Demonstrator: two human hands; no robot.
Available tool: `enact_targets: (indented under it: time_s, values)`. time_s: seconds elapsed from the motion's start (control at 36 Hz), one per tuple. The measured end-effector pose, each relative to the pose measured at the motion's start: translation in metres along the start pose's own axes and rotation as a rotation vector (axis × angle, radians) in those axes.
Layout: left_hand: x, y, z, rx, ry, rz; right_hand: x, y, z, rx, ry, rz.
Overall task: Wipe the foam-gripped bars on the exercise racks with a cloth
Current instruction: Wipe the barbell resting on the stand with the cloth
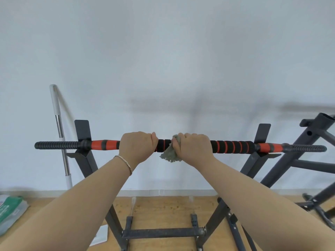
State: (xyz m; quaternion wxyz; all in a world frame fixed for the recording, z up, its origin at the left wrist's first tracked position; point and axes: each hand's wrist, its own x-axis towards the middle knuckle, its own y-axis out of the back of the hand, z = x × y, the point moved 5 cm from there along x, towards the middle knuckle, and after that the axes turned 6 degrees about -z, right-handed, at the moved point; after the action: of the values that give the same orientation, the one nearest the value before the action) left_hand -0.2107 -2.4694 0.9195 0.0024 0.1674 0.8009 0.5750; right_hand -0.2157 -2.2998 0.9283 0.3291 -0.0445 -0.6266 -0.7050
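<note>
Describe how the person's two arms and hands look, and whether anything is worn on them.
Both forearms are bare, with no sleeves or gloves in view. The left hand has a thin metallic bracelet at its wrist. The right hand shows no jewellery or watch. No markings are visible on either arm.

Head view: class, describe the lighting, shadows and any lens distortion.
Head view: soft, even light with no glare; faint blurred shadows on the pale wall behind the black-and-orange foam-gripped bar; wide-angle lens bows the white-and-chrome pole at left.
</note>
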Motion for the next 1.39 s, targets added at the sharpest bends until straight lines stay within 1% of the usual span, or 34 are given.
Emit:
enact_targets:
  time_s: [0.08,0.17,0.19,0.25,0.28,0.33,0.36,0.42,0.44,0.47,0.5,0.53,0.56,0.61,0.67,0.72,0.75,0.78,0.83,0.86,0.92,0.94,1.0,1.03,1.08,1.17,1.22,1.25,1.28,1.33,1.36,1.39]
  values:
    - [0.000,0.003,-0.003,-0.060,0.004,0.178,0.010,-0.008,0.000,-0.050,0.098,-0.092]
    - [-0.005,0.007,0.001,-0.098,-0.027,0.253,0.020,-0.014,0.003,-0.077,0.078,-0.333]
    - [-0.005,0.008,0.002,-0.089,-0.022,0.271,0.024,-0.017,0.001,-0.082,0.109,-0.371]
    - [-0.009,0.006,0.003,-0.065,-0.007,0.327,0.034,-0.015,0.006,0.133,0.033,-0.524]
    - [-0.012,0.006,0.003,-0.070,-0.001,0.348,0.037,-0.016,0.008,0.242,-0.017,-0.628]
    - [-0.018,0.003,0.003,-0.121,0.023,0.383,0.044,-0.016,0.014,0.449,-0.096,-0.739]
    - [-0.020,0.001,0.002,-0.154,0.027,0.411,0.048,-0.018,0.020,0.557,-0.183,-0.740]
    - [-0.023,-0.001,0.002,-0.155,0.003,0.427,0.049,-0.014,0.032,0.854,-0.384,-0.639]
    - [-0.025,0.000,0.003,-0.117,-0.027,0.404,0.049,-0.007,0.038,0.941,-0.430,-0.505]
    - [-0.025,0.001,0.003,-0.068,-0.055,0.373,0.048,0.002,0.039,0.967,-0.417,-0.383]
    - [-0.024,0.005,-0.002,-0.060,-0.052,0.327,0.046,0.012,0.037,0.962,-0.366,-0.289]
    - [-0.021,0.007,-0.009,-0.080,-0.020,0.233,0.042,0.022,0.031,0.941,-0.285,-0.235]
    - [-0.017,0.009,-0.018,-0.096,0.030,0.127,0.036,0.029,0.022,0.874,-0.192,-0.212]
    - [-0.011,0.009,-0.036,-0.133,0.109,-0.045,0.026,0.023,0.003,0.605,-0.005,-0.232]
    - [-0.004,0.006,-0.044,-0.179,0.094,-0.216,0.012,0.008,-0.015,0.324,0.078,-0.248]
    - [-0.002,-0.003,-0.044,-0.236,0.065,-0.365,0.001,-0.004,-0.024,0.211,0.014,-0.365]
    - [-0.003,-0.007,-0.041,-0.253,0.050,-0.409,0.000,-0.007,-0.023,0.200,-0.012,-0.343]
    - [-0.003,-0.008,-0.040,-0.189,0.031,-0.416,0.002,-0.006,-0.022,0.163,-0.033,-0.299]
    - [-0.006,-0.004,-0.035,-0.009,-0.024,-0.340,0.006,-0.007,-0.022,0.077,-0.029,-0.200]
    - [-0.007,-0.006,-0.034,0.040,-0.043,-0.283,0.009,-0.003,-0.022,0.061,-0.029,-0.171]
    - [-0.009,-0.008,-0.035,0.063,-0.029,-0.242,0.019,0.001,-0.021,0.089,-0.034,-0.208]
    - [-0.008,-0.010,-0.035,0.067,-0.027,-0.223,0.020,0.000,-0.023,0.097,-0.022,-0.284]
    - [-0.008,-0.012,-0.033,0.072,-0.024,-0.183,0.027,-0.007,-0.024,0.145,-0.009,-0.301]
    - [-0.008,-0.011,-0.031,0.080,-0.025,-0.160,0.030,-0.008,-0.021,0.198,-0.043,-0.352]
    - [-0.009,-0.011,-0.033,0.007,0.009,-0.119,0.035,-0.007,-0.017,0.293,-0.109,-0.496]
    - [-0.016,-0.009,-0.031,-0.040,0.013,-0.013,0.041,-0.009,-0.015,0.448,-0.148,-0.772]
    - [-0.024,-0.005,-0.029,-0.090,0.002,0.142,0.044,-0.008,-0.015,0.559,-0.165,-0.930]
    - [-0.028,-0.003,-0.030,-0.110,0.011,0.217,0.045,-0.007,-0.016,0.588,-0.171,-0.984]
    - [-0.031,-0.003,-0.030,-0.143,0.030,0.260,0.046,-0.008,-0.016,0.599,-0.189,-1.003]
    - [-0.037,-0.001,-0.029,-0.170,0.038,0.297,0.053,-0.013,-0.010,0.655,-0.264,-0.938]
    - [-0.038,-0.001,-0.027,-0.148,0.027,0.304,0.057,-0.013,-0.005,0.723,-0.338,-0.842]
    - [-0.039,-0.004,-0.027,-0.117,0.009,0.298,0.061,-0.013,0.002,0.824,-0.419,-0.684]
